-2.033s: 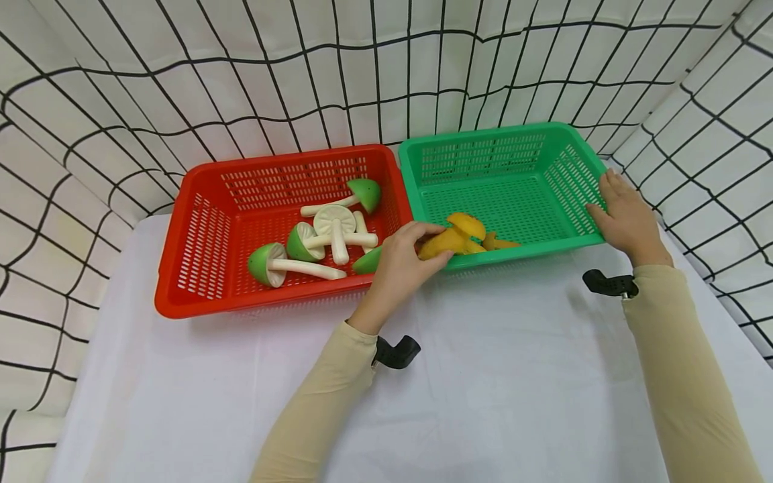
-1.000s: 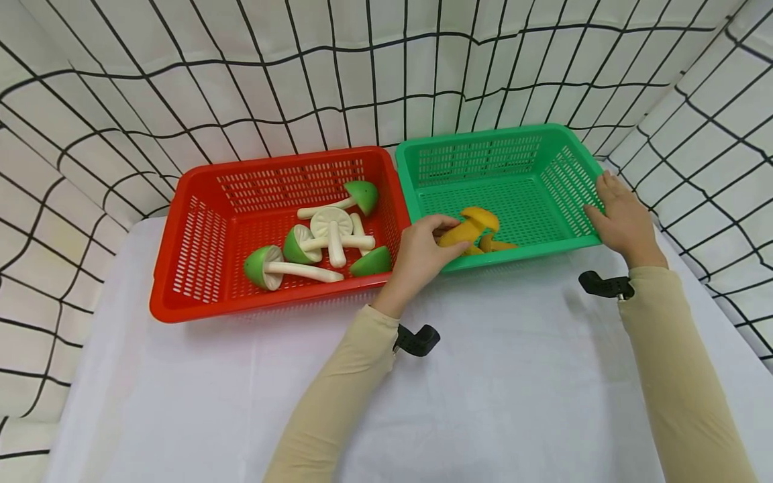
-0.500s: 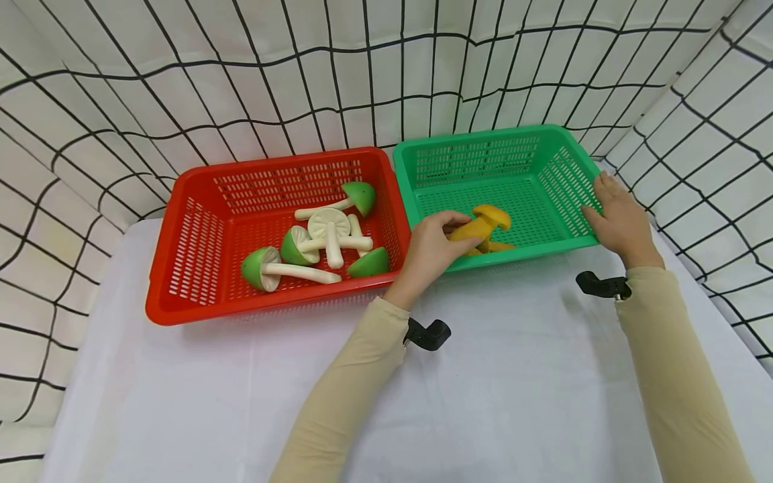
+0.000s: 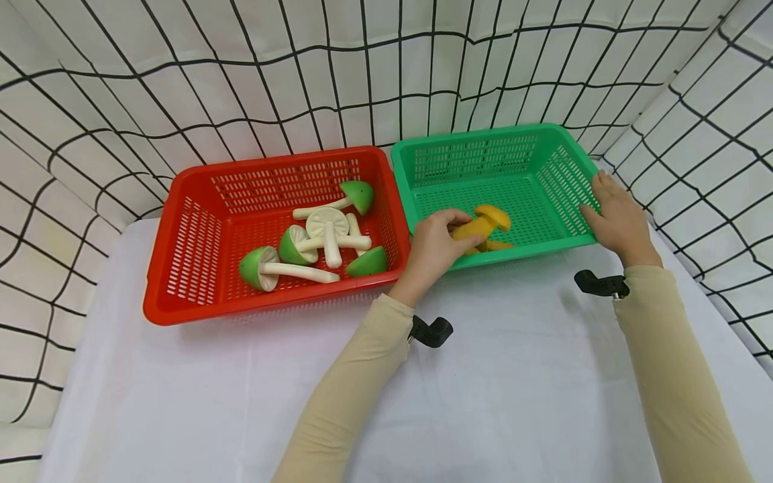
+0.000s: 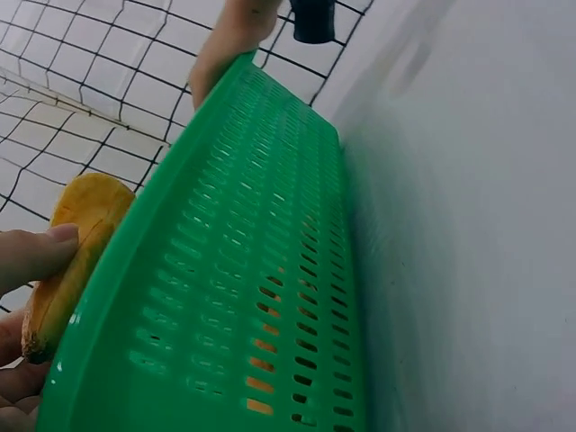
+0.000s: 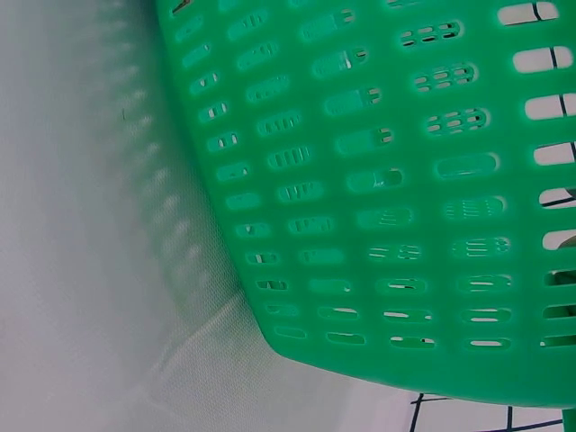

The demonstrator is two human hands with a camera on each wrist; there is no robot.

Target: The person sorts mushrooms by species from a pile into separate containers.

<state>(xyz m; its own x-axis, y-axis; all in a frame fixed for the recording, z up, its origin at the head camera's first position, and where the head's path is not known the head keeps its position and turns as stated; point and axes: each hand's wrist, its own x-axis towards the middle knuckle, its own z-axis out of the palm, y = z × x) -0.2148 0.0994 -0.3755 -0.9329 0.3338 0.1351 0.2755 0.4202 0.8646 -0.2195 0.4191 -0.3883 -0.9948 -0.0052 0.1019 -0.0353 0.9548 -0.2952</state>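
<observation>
My left hand (image 4: 436, 245) reaches over the front wall of the green basket (image 4: 546, 141) and grips a yellow toy mushroom (image 4: 483, 225) by its stem. In the left wrist view my fingers (image 5: 31, 256) curl round that yellow mushroom (image 5: 76, 247) behind the basket wall (image 5: 252, 297). Another yellow piece (image 4: 498, 245) lies on the basket floor beside it. My right hand (image 4: 616, 218) holds the basket's right front corner, fingers on the rim. The right wrist view shows only the green wall (image 6: 387, 207) up close.
A red basket (image 4: 181, 194) stands left of the green one, touching it, with several green-capped white mushrooms (image 4: 326, 228) inside. Both sit on a white tablecloth (image 4: 483, 389). Grid-patterned curtains (image 4: 302, 74) close in the back and sides.
My left hand has carried the yellow mushroom from the basket's front left corner rightward and further inside the green basket. The right hand has stayed on the corner.
</observation>
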